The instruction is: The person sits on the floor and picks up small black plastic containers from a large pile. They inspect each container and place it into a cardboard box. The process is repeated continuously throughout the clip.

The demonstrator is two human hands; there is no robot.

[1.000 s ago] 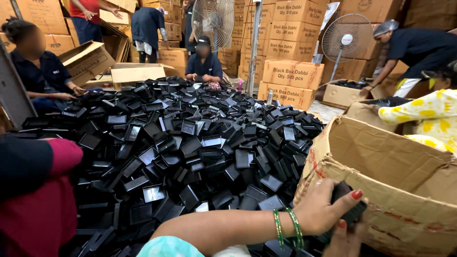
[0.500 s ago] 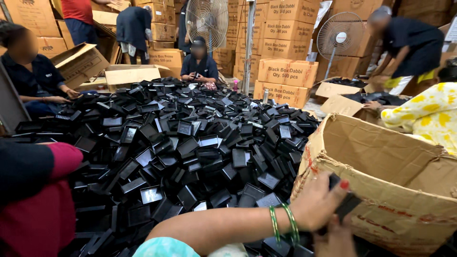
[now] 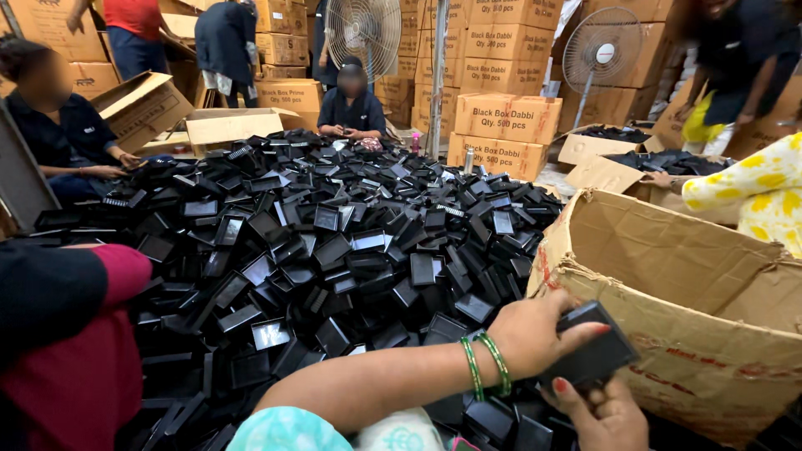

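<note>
Since the earlier frame the small black box (image 3: 595,349) has been brought slightly lower and tilted, and the right hand (image 3: 603,413) has been raised beneath it at the lower right of the frame. The box is held by the left hand (image 3: 535,334), whose fingers are curled over its top edge, closed on it; the right hand is half open, its fingertips touching the box's underside. The box is kept just in front of the torn cardboard carton (image 3: 693,292) at the right, above the heap of black boxes (image 3: 334,250) filling the middle of the frame. The box is judged light, stiff and smooth, perhaps slippery plastic; it is best gripped across its opposite short edges rather than by its flat faces.
</note>
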